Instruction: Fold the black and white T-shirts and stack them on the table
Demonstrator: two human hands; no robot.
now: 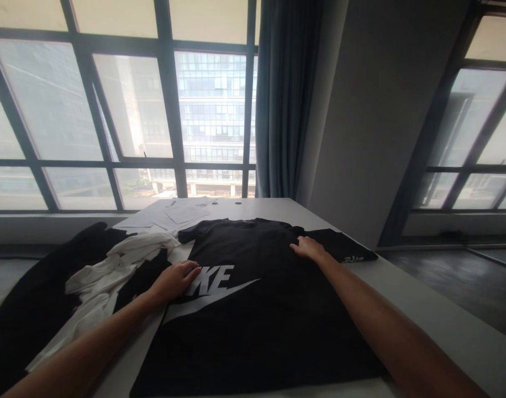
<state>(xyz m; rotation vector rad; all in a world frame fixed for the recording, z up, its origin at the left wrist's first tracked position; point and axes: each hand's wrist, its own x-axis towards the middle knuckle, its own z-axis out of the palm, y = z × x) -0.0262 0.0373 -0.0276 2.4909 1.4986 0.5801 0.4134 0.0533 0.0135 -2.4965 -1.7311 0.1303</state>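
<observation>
A black T-shirt [253, 309] with a large white logo lies spread flat, front up, on a white table [402, 293]. My left hand [176, 279] rests palm down on the shirt's left side, covering the start of the logo. My right hand [307, 247] lies flat near the right shoulder, fingers pointing toward the collar. Neither hand grips the cloth.
A heap of white garments [112, 271] and black garments [41, 298] sits at the table's left. Papers [174, 213] lie at the far edge by the windows. A grey curtain [286, 99] and a pillar stand behind; the floor drops off at right.
</observation>
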